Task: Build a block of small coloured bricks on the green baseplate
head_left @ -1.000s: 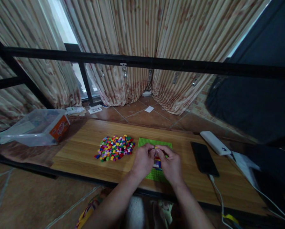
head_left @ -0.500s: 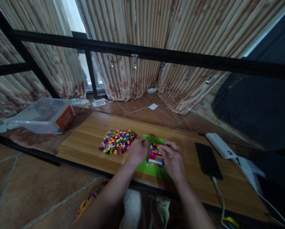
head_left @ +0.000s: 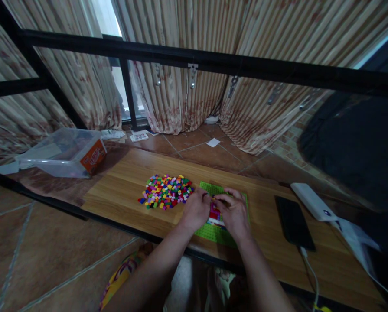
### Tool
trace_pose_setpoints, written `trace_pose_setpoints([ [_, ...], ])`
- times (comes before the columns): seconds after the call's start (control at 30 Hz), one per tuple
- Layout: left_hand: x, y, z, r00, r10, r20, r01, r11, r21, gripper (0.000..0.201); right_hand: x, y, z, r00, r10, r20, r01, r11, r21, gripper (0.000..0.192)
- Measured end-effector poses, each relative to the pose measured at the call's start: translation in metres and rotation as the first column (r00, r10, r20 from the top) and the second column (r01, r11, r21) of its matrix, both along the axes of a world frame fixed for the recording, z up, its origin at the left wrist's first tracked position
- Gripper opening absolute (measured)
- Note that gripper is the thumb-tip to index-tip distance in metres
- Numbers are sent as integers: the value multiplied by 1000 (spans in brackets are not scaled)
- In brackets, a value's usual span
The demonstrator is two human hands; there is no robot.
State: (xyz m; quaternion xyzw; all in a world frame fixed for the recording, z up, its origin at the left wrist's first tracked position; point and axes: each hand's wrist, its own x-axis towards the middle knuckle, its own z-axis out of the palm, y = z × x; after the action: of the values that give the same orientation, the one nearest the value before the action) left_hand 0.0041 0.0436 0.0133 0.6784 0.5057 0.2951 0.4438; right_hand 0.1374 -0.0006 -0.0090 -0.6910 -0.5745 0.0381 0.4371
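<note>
1. Baseplate (head_left: 213, 234), green and studded, lies flat on the wood-topped counter (head_left: 122, 184), near the edge on the person's side.
2. On the baseplate sits a brick build (head_left: 216, 213) with red, purple and white showing; the hands cover part of it, so its full outline cannot be made out.
3. The left hand (head_left: 196, 210) is over the left part of the baseplate, fingers bent and tips drawn in toward the build. Whether a brick is pinched there, I cannot tell.
4. The right hand (head_left: 235, 212) is over the right part of the baseplate, thumb and forefinger reaching to the build, close to the left fingertips. Whether those two digits are together, apart or clamped on a brick is too small to tell.
5. Just left of the baseplate spreads a pile of loose bricks (head_left: 166, 191) in many colours, near the left hand.
6. Right of the baseplate lies a black phone (head_left: 294, 222), a white cable (head_left: 311, 271) at its near end; farther right is a white power bank (head_left: 312, 201).
7. Well left of the baseplate stands a clear plastic box (head_left: 62, 151) with an orange label (head_left: 94, 157).
8. Beyond the baseplate, a white paper (head_left: 213, 142) lies on the tiled floor (head_left: 194, 145), before striped curtains (head_left: 167, 104).
</note>
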Motion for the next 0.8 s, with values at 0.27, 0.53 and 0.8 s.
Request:
trace_pose_setpoints([
  [0.27,1,-9,16,986,-19,-164,32,997,74,23,-1,0,3,998,9,62,-10,1000,19,18],
  [0.53,2,-11,15,982,-14,-188,29,997,77,21,0,-3,-5,985,66,157,-71,997,28,20],
  [0.8,3,-12,13,975,-13,-221,35,995,97,22,0,-6,-3,974,95,204,-99,995,9,24],
])
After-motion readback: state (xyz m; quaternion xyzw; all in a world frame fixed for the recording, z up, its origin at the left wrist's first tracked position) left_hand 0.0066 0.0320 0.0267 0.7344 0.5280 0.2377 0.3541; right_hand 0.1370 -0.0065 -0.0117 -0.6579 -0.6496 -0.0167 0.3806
